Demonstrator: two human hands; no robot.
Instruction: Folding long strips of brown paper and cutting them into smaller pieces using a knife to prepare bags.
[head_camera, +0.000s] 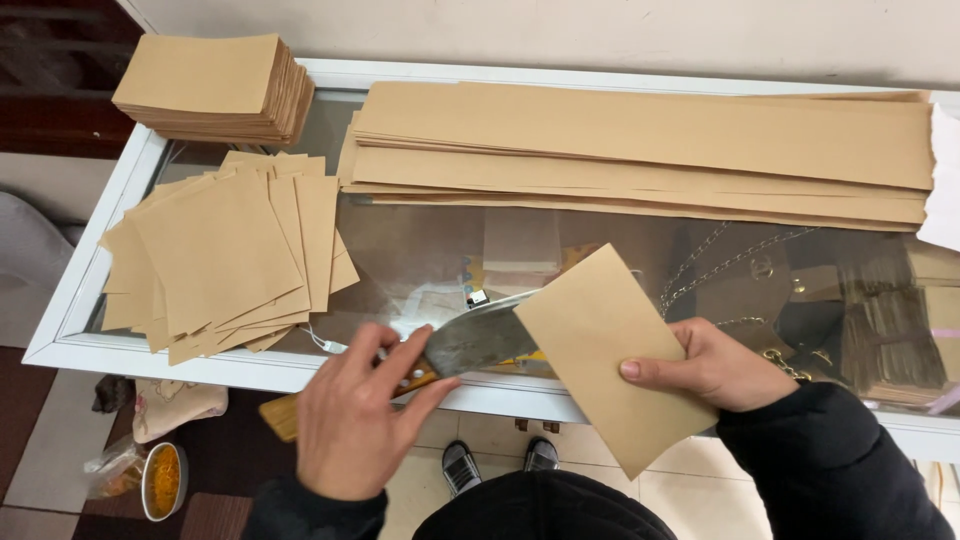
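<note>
A folded brown paper sheet (612, 350) is pinched in the right hand (715, 365) over the glass table (420, 250), at its near edge. A broad knife (480, 338), blade touching the sheet, is gripped by the left hand (350, 420). Cut squares (225, 250) are fanned out to the left.

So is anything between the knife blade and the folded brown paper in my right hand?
Nothing visible. The knife, gripped by the left hand, already has its blade tip at the brown paper held by the right hand.
</note>
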